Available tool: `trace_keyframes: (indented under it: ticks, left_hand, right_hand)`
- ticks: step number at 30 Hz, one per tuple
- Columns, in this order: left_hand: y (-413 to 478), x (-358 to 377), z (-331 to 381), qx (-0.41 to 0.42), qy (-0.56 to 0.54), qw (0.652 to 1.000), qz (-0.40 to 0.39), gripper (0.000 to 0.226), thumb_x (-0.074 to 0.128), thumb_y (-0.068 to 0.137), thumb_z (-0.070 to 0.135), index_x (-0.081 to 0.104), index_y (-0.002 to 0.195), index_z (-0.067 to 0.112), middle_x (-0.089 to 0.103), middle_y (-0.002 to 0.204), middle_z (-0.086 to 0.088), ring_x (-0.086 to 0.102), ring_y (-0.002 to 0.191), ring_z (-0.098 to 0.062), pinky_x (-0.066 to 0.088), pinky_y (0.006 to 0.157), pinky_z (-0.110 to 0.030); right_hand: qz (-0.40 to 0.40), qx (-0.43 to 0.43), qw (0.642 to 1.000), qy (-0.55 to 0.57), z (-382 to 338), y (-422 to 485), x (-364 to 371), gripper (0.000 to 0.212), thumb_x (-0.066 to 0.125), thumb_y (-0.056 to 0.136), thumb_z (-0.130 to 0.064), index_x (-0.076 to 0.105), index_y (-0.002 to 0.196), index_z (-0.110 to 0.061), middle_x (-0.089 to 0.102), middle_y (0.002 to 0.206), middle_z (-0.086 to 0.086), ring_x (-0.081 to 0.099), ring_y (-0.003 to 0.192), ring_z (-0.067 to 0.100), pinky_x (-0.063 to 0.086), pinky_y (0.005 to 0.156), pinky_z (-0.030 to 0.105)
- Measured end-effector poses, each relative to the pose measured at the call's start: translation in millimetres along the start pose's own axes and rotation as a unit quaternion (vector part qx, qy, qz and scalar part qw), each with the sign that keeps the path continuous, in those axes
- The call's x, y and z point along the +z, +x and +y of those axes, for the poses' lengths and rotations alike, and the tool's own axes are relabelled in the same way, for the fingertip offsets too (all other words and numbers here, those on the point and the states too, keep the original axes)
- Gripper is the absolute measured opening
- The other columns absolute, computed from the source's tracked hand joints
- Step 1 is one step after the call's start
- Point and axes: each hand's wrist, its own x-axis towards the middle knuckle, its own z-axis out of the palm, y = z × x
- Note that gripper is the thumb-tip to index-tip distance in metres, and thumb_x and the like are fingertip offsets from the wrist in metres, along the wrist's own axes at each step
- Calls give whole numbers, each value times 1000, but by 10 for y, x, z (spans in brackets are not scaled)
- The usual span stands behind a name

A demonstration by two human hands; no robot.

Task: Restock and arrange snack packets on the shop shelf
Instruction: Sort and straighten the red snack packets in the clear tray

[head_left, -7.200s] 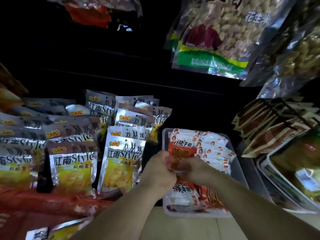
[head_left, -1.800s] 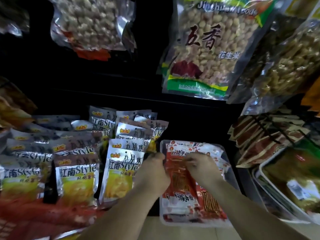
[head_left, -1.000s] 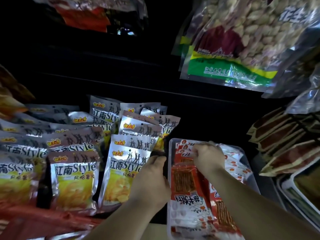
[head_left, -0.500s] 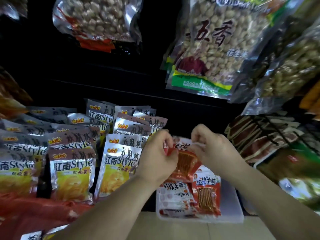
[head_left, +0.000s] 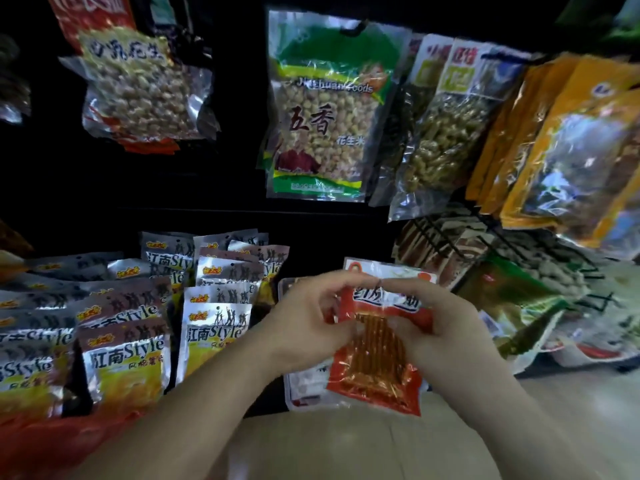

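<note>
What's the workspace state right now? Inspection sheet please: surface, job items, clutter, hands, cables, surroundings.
Surface: shelf, pale front edge in view, back in shadow.
Job's things: red snack packet held over the clear tray, which holds more packets; silver Style packets stand in rows to the left.
Clutter: red bag lying front left.
Hands: left hand and right hand both pinch the red snack packet near its top.
Cables: nothing seen.
Surroundings: peanut bags hang above; wire rack of packets at right.
</note>
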Motion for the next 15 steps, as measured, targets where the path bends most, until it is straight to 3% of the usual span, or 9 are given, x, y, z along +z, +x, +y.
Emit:
trace_keyframes:
  ticks: [2,4,5,7,9,11,13,15]
  left_hand:
    - [-17,17,30,-5,17,1000,-9,56,75,90,-4,67,129,35,73,119,12,71,100,-4,62,87,-34]
    - [-30,24,35,-6,6,1000,-18,62,73,90,-6,63,135,37,72,122,10,72,102,-6,63,84,-36]
    - [-33,31,33,-4,-1,1000,-23,67,72,91,-6,59,138,39,70,126,10,71,108,-8,62,85,-36]
    - [-52,31,40,-5,-3,1000,-30,72,73,92,-1,55,141,48,66,133,14,67,119,-8,60,90,-36]
    - [-56,66,72,-19,-20,999,-39,66,77,90,2,61,135,47,68,128,17,68,115,-7,61,86,-33]
    - [-56,138,107,-31,-36,998,-45,50,76,89,-2,72,123,35,74,115,15,73,101,-6,60,77,-25]
    - [-43,190,97,-26,-18,999,-18,42,75,90,-3,77,111,33,76,108,12,74,92,-8,62,74,-29]
    - [-9,190,62,-19,-1,1000,25,42,76,91,2,76,107,41,75,113,13,74,91,-20,64,79,-43]
  right_hand:
    - [9,-51,997,-57,36,-46,-2,58,69,95,-6,60,132,-49,65,124,-28,63,109,-7,53,92,17]
    - [13,-75,995,-60,84,-66,-4,65,71,94,-8,52,137,-53,56,130,-39,52,119,-18,46,97,8]
    - [17,-73,996,-47,113,-72,-19,66,73,93,-9,52,136,-55,56,126,-43,52,120,-18,47,97,9]
    - [26,-45,999,8,147,-83,-50,63,77,91,-9,57,130,-55,64,106,-45,62,104,-16,52,83,10]
    - [56,-2,992,113,194,-78,-96,56,80,88,-5,67,117,-51,75,91,-24,74,84,2,60,68,22]
    - [106,23,972,208,231,-66,-144,42,80,86,-1,71,107,-37,79,87,-6,77,79,17,63,61,34]
    - [97,32,965,241,264,-72,-155,36,79,85,2,74,102,-29,79,90,-4,77,84,16,62,65,32]
    - [16,53,969,243,284,-92,-145,40,75,87,6,75,108,-28,79,103,0,76,96,19,64,78,39]
